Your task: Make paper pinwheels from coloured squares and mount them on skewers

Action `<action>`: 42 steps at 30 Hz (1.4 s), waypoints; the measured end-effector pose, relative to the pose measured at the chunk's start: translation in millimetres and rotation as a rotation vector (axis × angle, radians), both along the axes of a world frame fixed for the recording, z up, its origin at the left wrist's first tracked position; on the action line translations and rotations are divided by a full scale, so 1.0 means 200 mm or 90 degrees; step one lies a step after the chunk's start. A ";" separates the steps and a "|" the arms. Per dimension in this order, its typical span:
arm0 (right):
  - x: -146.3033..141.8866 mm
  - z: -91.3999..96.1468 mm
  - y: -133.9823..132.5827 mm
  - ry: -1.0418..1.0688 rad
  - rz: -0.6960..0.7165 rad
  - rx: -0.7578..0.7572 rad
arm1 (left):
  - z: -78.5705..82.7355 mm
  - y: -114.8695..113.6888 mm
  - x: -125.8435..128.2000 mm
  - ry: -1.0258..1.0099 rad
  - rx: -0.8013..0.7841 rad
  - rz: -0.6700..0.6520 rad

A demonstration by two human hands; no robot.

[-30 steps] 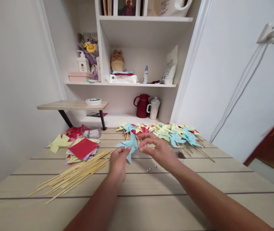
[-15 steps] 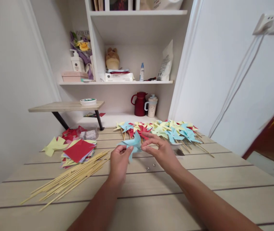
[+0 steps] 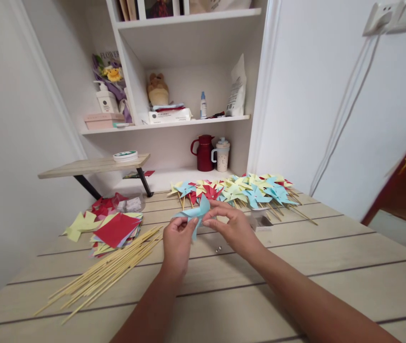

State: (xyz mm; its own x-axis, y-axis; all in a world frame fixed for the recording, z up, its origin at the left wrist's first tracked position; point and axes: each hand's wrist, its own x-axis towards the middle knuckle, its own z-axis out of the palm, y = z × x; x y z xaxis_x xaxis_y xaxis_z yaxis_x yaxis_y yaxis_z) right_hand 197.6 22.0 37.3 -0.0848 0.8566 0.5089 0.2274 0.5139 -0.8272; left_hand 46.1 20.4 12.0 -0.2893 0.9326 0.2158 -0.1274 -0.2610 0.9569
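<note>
From my station I see both forearms run in from the near edge and meet over the middle of the wooden table (image 3: 295,267). The left hand (image 3: 177,240) is knuckles-up with the wrist straight. Its fingers are curled in and the thumb is closed against them on the near left part of a blue paper pinwheel (image 3: 196,212). The right hand (image 3: 233,228) comes in from the right with the wrist bent slightly inward. Its thumb and forefinger are pinched on the pinwheel's right side, and the other fingers are loosely bent behind them. The pinwheel is held between the two hands just above the tabletop, one vane pointing up and away. Two small beads (image 3: 219,248) lie on the table just near of the right hand. A bundle of bamboo sticks (image 3: 106,269) fans out to the left, touching a stack of coloured paper squares (image 3: 117,229). A heap of finished pinwheels (image 3: 245,191) lies just beyond the hands, toward the far right.
</note>
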 end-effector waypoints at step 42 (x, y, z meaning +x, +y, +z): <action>0.00 0.03 -0.03 -0.088 -0.014 0.063 | 0.05 -0.07 0.06 -0.139 -0.006 -0.055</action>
